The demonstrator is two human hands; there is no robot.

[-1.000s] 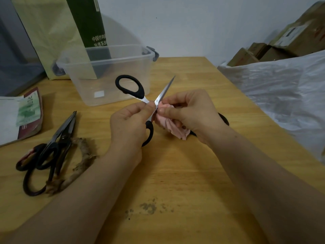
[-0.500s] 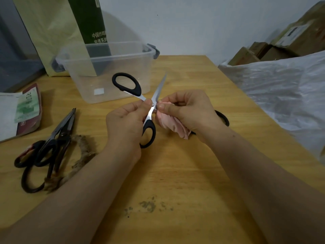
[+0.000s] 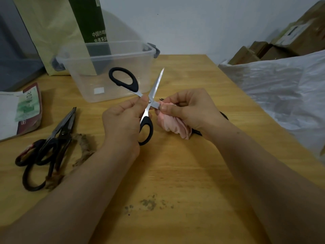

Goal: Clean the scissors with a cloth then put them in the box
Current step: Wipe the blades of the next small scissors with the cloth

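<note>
- My left hand (image 3: 123, 120) pinches the open black-handled scissors (image 3: 155, 87) at the pivot, above the wooden table (image 3: 175, 173).
- My right hand (image 3: 191, 110), its fingers curled, pinches a pink cloth (image 3: 173, 125) round one blade.
- The scissors are in front of the clear box (image 3: 84, 81).
- Two dark scissors (image 3: 52, 147) lie at left.

White Chinese print beginning "中国" stands on the green carton (image 3: 86, 23).

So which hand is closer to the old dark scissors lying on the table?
The left. The left hand is just right of the dark scissors, holding the black-handled scissors; the right hand is farther right, pinching the pink cloth.
</note>
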